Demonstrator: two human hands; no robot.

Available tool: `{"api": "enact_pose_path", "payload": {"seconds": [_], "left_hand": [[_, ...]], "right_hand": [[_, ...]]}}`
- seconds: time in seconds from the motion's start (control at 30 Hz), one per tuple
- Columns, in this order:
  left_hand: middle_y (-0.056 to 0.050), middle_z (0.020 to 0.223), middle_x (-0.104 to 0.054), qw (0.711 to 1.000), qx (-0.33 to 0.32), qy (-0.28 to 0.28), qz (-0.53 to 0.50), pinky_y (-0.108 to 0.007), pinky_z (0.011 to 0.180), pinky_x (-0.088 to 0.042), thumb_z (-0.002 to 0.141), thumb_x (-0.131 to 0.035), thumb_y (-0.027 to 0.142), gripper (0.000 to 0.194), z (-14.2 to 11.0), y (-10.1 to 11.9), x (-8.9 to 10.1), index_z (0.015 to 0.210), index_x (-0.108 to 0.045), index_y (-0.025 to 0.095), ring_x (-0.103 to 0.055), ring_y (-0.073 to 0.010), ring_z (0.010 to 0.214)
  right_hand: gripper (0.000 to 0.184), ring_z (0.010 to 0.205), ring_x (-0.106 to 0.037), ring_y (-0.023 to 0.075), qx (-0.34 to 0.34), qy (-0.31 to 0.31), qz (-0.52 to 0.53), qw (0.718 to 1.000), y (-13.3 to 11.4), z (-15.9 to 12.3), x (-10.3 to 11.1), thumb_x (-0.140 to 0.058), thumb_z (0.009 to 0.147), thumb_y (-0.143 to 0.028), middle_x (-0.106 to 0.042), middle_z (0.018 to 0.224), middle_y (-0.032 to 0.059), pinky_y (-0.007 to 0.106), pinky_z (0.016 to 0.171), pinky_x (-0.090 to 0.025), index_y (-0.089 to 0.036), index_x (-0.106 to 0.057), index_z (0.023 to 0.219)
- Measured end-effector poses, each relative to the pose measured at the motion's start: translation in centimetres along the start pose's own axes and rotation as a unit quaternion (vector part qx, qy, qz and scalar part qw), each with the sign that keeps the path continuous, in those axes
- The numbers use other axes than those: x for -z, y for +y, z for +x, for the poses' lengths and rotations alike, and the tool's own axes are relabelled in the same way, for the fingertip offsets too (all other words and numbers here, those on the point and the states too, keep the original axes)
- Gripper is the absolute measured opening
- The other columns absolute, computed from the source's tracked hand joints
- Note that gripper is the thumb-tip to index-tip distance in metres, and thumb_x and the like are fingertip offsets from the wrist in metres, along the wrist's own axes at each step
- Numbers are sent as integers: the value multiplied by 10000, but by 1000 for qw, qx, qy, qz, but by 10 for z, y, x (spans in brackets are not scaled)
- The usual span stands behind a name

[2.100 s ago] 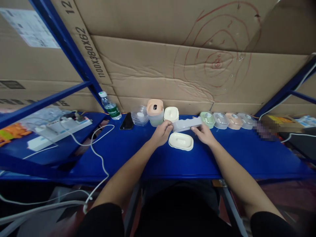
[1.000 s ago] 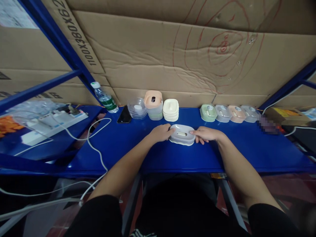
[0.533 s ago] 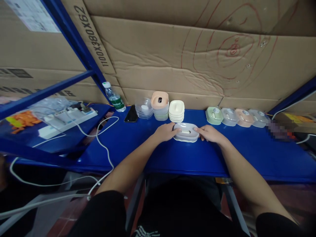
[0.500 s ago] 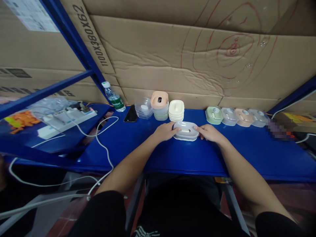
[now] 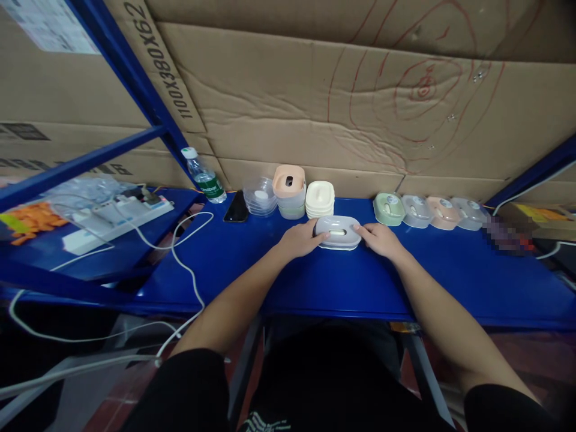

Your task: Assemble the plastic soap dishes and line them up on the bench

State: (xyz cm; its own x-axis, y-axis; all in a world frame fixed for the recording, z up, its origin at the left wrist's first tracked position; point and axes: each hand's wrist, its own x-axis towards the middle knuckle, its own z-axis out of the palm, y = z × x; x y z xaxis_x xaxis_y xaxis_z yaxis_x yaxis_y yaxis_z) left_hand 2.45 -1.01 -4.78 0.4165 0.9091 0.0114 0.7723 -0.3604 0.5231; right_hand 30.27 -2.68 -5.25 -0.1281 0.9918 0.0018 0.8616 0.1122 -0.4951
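A pale grey plastic box [image 5: 338, 239] with an oval slot in its top is between my hands, near the middle of the blue table. My left hand [image 5: 300, 239] grips its left end, thumb over the front edge. On the opposite end, my right hand [image 5: 378, 238] holds it with the thumb on the upper rim and the fingers curled at the side. Just behind stand a stack of cream lids [image 5: 320, 199], a stack of boxes topped by a peach lid [image 5: 289, 186], and nested clear bowls [image 5: 260, 198].
Several finished-looking boxes, one of them green [image 5: 389, 209], line the back right. A black phone [image 5: 236, 207] and a water bottle [image 5: 205, 178] are at the back left. White cables [image 5: 193, 276] cross the left side, near a power strip [image 5: 117, 223]. Cardboard [image 5: 288, 108] walls the back.
The far rim of the grey box sits slightly higher in view, and my hands have shifted a little with it. Both hands keep their grip.
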Motion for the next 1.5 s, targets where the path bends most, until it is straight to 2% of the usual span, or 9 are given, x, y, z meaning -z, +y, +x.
{"api": "enact_pose_path", "payload": {"seconds": [0.13,0.3,0.57,0.7,0.8,0.87,1.0,1.2,1.5], "left_hand": [[-134,1161,-744,1000,-15,1,-11,-426,869,-516,951,-495,632,628,0,0,-1,1424,-550,223,-704,-356,1043],[-144,1353,-663,999,-51,2,-7,-451,1016,-491,949,-529,562,582,-1,-1,-3,1411,-568,209,-612,-345,1260],[-136,1370,-650,999,-42,-1,-6,-470,1049,-491,926,-546,596,610,-1,-4,-6,1417,-572,236,-619,-350,1263],[-168,1536,-526,999,-39,-5,-37,-513,1108,-447,886,-577,684,804,-2,-2,-6,1530,-450,219,-545,-390,1372],[-205,1616,-418,997,-47,-10,-55,-543,1137,-420,747,-693,775,1070,-1,-3,-9,1583,-360,196,-464,-436,1438],[-214,1621,-405,996,-62,-11,-58,-557,1134,-421,693,-759,755,1152,2,-6,-12,1603,-323,199,-468,-447,1431],[-228,1620,-395,996,-68,-3,-53,-565,1136,-418,716,-783,685,1125,6,-11,-16,1608,-317,182,-472,-441,1425],[-194,1569,-472,997,-53,6,-55,-538,1134,-429,675,-798,716,1107,5,-8,-14,1563,-394,193,-509,-417,1392],[-126,1452,-607,989,-95,38,-108,-487,1074,-492,687,-826,649,962,6,-7,-17,1478,-485,219,-594,-359,1310]], "right_hand": [[676,689,-638,220,-9,2,0,1000,0,1,1,-333,970,-767,-710,735,79,307,607,-374,-219,-613,692],[692,718,-649,223,-16,-3,-19,1000,7,4,-2,-308,967,-782,-735,800,82,301,602,-363,-221,-632,724],[710,721,-667,233,-13,-10,-34,999,14,7,-7,-289,964,-791,-748,791,83,295,593,-374,-228,-661,744],[737,704,-674,239,-21,-15,-24,999,13,8,-7,-282,962,-797,-743,749,90,301,597,-391,-224,-670,710],[761,685,-673,235,-25,-20,-8,999,13,9,-6,-266,962,-803,-736,714,93,301,599,-404,-221,-655,663],[767,677,-670,231,-28,-23,-2,999,13,9,-7,-261,961,-806,-734,703,89,300,602,-407,-222,-649,651],[770,675,-666,229,-34,-24,3,999,11,9,-6,-263,960,-809,-735,700,88,305,608,-401,-218,-657,662],[772,709,-670,230,-48,-18,8,999,8,8,-5,-266,970,-791,-739,724,94,305,635,-400,-209,-668,660],[741,742,-678,243,-54,-1,-4,999,11,10,-6,-270,992,-747,-740,752,104,309,651,-404,-208,-656,663]]}}
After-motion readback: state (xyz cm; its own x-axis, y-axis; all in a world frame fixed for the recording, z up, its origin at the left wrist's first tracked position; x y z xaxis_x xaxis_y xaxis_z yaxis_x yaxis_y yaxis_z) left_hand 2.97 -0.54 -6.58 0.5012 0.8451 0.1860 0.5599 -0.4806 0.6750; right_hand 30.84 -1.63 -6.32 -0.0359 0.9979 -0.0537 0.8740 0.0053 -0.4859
